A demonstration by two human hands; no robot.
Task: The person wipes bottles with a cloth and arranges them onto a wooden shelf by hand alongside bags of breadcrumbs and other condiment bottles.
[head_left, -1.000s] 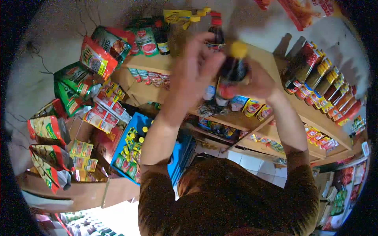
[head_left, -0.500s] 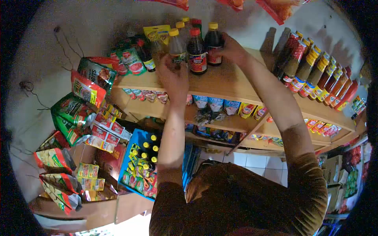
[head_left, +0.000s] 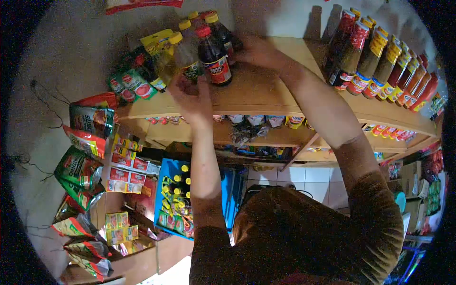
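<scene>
At the upper shelf's front edge, my left hand (head_left: 194, 102) has its fingers curled at the lower part of a clear, yellow-capped vinegar bottle (head_left: 186, 56). My right hand (head_left: 259, 53), slightly blurred, grips the right side of a dark soy sauce bottle (head_left: 222, 34) with a yellow cap; some of its fingers are hidden. Between the hands stands a dark bottle with a red cap (head_left: 213, 57) and a red label. More yellow-capped bottles (head_left: 185, 26) stand behind. To the left are a yellow pouch (head_left: 156, 40) and green pouches (head_left: 133, 84).
Tall sauce bottles (head_left: 363, 57) line the shelf (head_left: 270, 90) on the right. Packets hang on the wall at left, including a green pouch (head_left: 78, 166). Below, a blue crate (head_left: 164, 166) holds yellow-capped bottles and packets. Pouches (head_left: 294, 122) fill the lower shelf.
The view has swung, so the bottles and hands appear farther left. Both hands stay at the bottle group, and the bottles look more tilted in the view.
</scene>
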